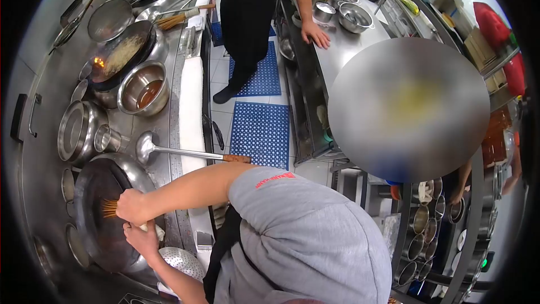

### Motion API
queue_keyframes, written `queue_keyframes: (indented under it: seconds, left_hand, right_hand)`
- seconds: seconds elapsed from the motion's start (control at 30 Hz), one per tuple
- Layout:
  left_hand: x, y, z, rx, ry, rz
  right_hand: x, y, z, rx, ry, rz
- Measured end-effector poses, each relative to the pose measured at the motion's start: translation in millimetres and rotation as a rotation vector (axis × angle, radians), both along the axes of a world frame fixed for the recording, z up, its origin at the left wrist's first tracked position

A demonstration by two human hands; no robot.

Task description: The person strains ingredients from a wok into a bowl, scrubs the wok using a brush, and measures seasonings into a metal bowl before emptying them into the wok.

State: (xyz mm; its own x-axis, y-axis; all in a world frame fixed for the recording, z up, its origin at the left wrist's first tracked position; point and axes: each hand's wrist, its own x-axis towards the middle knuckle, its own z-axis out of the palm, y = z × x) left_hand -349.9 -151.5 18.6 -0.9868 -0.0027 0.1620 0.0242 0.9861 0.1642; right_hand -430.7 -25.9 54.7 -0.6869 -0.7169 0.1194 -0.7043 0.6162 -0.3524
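My right hand [134, 207] is closed around a bamboo wok brush, whose bristles [109, 208] point into the dark wok [101, 247]. Just below it, my left hand [143, 239] is closed on a white cloth [160, 232] at the wok's near rim. The wok sits on the stove and looks bare inside. A long-handled ladle [185, 152] lies across the stove edge beyond my right forearm. Next to my left forearm is a perforated metal strainer [183, 262].
A steel bowl [144, 89] with brown liquid and a lidded pot [79, 129] stand on the stove [135, 126]. Farther along, a second wok [121, 59] holds food beside a flame. A co-worker [246, 22] stands on blue mats [260, 132], one hand on the steel counter [332, 62].
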Motion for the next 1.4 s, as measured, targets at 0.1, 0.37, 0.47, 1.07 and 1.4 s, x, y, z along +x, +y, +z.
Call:
queue_keyframes:
  seconds: [0.1, 0.37, 0.47, 1.07, 1.4]
  left_hand:
    - [13.1, -3.5, 2.4, 0.052, 0.093, -0.067]
    - [15.9, 2.8, 3.9, 0.116, 0.351, 0.044]
    - [10.9, -1.0, -2.5, 0.138, 0.294, 0.101]
    - [3.3, -3.9, -15.2, 0.248, 0.272, 0.151]
    - [3.5, -13.2, -23.9, 0.312, 0.344, 0.115]
  right_hand:
    - [4.4, 0.6, 3.3, -0.016, 0.055, 0.038]
    - [-11.2, -13.7, 30.4, 0.200, 0.185, 0.181]
    - [-34.6, -30.0, 29.7, 0.354, 0.215, 0.202]
    - [-91.0, -199.0, -33.0, 0.130, -0.054, 0.258]
    - [-145.8, -192.0, -39.7, 0.071, 0.023, 0.139]
